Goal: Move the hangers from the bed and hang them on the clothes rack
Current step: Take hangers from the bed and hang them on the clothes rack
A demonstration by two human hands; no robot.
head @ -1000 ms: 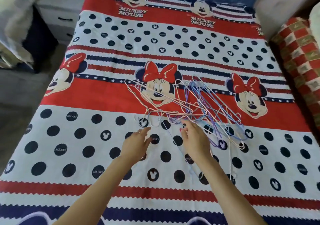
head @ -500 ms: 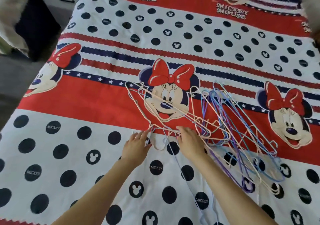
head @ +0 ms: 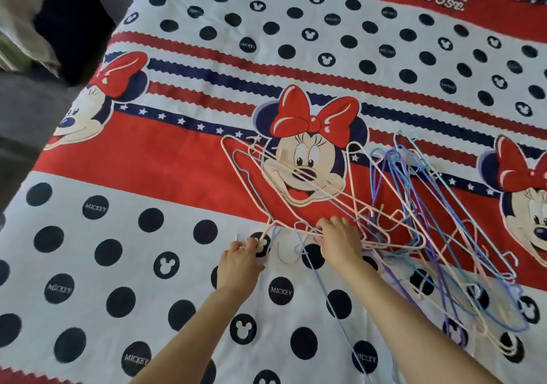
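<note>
A tangle of thin wire hangers lies on the bed (head: 124,235), which has a red, white and navy cartoon-mouse cover. Pink hangers (head: 296,182) spread over the printed face in the middle. Blue and purple hangers (head: 438,235) pile to the right. My left hand (head: 241,260) lies at the hooks of the pink hangers, with its fingertips curled on one hook. My right hand (head: 340,240) grips the necks of the pink hangers, fingers curled over the wires. No clothes rack is in view.
The bed's left edge drops to a grey floor (head: 20,123). Dark furniture (head: 74,28) and pale fabric (head: 17,13) sit at the upper left. A thin blue wire (head: 334,303) runs down between my forearms.
The camera has come closer to the bed. Both hands have moved forward from the spotted band to the hanger hooks, and their fingers have closed on the pink hangers.
</note>
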